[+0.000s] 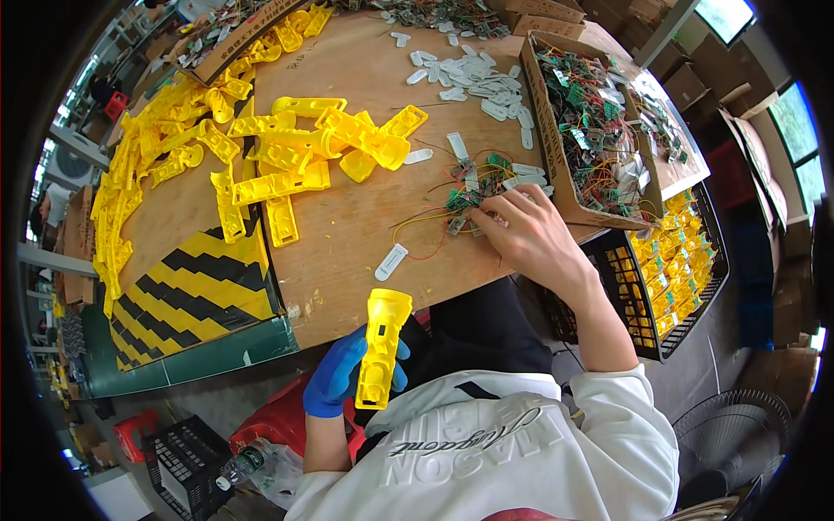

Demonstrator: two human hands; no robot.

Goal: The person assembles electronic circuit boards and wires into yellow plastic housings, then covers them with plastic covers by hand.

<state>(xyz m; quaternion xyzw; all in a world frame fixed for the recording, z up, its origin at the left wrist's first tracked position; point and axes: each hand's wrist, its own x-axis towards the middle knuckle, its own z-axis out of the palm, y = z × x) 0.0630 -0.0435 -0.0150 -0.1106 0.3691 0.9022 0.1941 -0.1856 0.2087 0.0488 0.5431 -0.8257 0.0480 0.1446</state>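
My left hand (337, 375), in a blue glove, is closed round a yellow plastic flashlight-shaped shell (379, 352). The shell stands nearly upright off the table's front edge, wide end up, its hollow inner side showing. My bare right hand (532, 233) reaches over a small heap of green circuit boards (493, 174) with thin wires. Its fingers are bent and pressed together on a board at the heap's near side; the fingertips are partly hidden. A white oval plate (391, 262) on red and yellow wires lies left of that hand.
Yellow shells (287, 156) lie piled at the table's left and middle. White oval plates (478, 78) are scattered at the back. A cardboard box (556, 174) of wired boards stands at the right. Below it, a black crate (647, 326) holds yellow shells with boards. A fan (734, 434) stands lower right.
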